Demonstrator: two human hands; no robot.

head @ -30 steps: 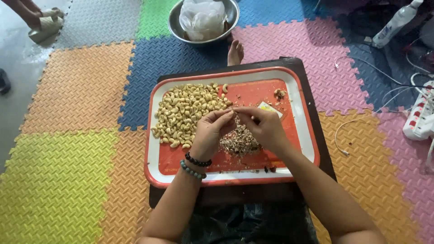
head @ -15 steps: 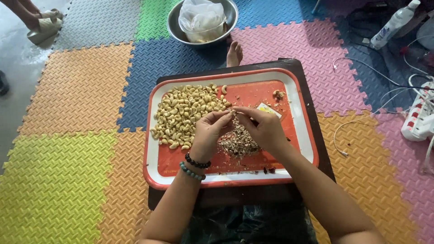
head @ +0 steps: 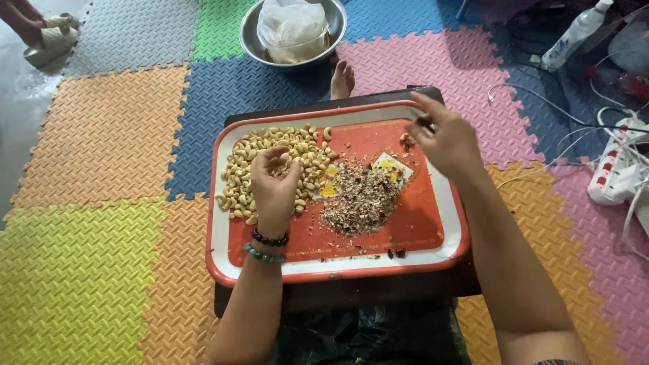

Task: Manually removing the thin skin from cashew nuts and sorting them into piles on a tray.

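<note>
Orange-red and rimmed in white, the plastic tray [head: 446, 233] sits on a dark low board in front of the person and keeps everything sorted in separate zones. Peeled cashew kernels [head: 270, 165] lie heaped toward nine o'clock on the tray, a mound of brown skin flakes [head: 362, 199] fills the centre, and a few loose nuts [head: 407, 140] rest near one o'clock.

The left hand [head: 276, 186] hovers palm-up over the cashew heap, fingers curled loosely inward around what looks like a single kernel; I cannot tell whether they actually grip it. Two bead bracelets [head: 267, 245] circle that wrist. The right hand [head: 446, 138] is out at the tray's one-o'clock edge, thumb and forefinger pressed together on something small and dark, too small to name, just beside the loose nuts.

Keeping skins and clean kernels in separate heaps seems meant to stop them mixing.

Beyond the tray at twelve o'clock a steel bowl [head: 253, 40] holding a plastic bag [head: 291, 27] stands on the coloured foam mats [head: 101, 135]. A power strip [head: 618, 179] with cables lies at three o'clock.
</note>
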